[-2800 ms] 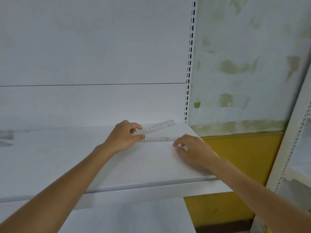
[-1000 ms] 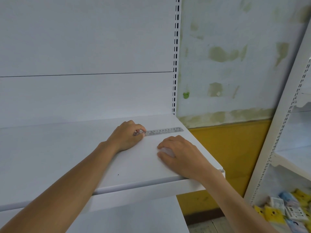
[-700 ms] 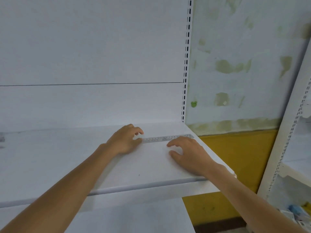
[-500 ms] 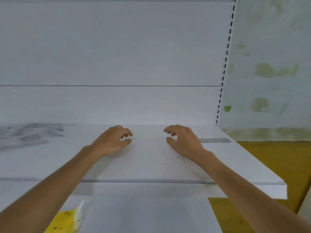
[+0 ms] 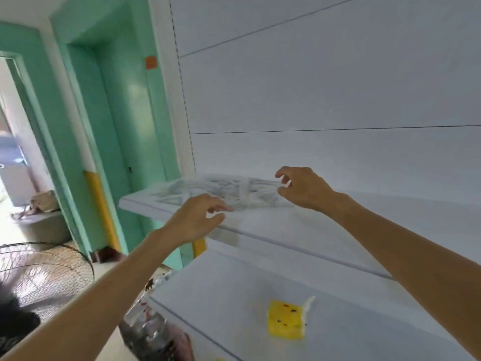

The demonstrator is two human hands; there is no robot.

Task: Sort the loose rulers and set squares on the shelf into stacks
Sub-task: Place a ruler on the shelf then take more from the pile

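Observation:
A blurred heap of clear rulers and set squares (image 5: pixel 218 190) lies spread over the left end of the white shelf (image 5: pixel 299 230). My left hand (image 5: pixel 197 217) hovers at the heap's front edge, fingers curled and apart, holding nothing. My right hand (image 5: pixel 302 188) hangs over the heap's right side, fingers spread, also holding nothing. The ruler stack at the shelf's right end is out of view.
A lower white shelf (image 5: pixel 234 295) carries a yellow packet (image 5: pixel 285 320). To the left stand a green door frame (image 5: pixel 114 126) and a wire fan guard (image 5: pixel 44 272) on the floor. Packaged goods (image 5: pixel 156 332) sit below the shelves.
My view has swung from the shelf's right end to its left end. Both hands left the stacked rulers and moved left over the loose heap, fingers now open.

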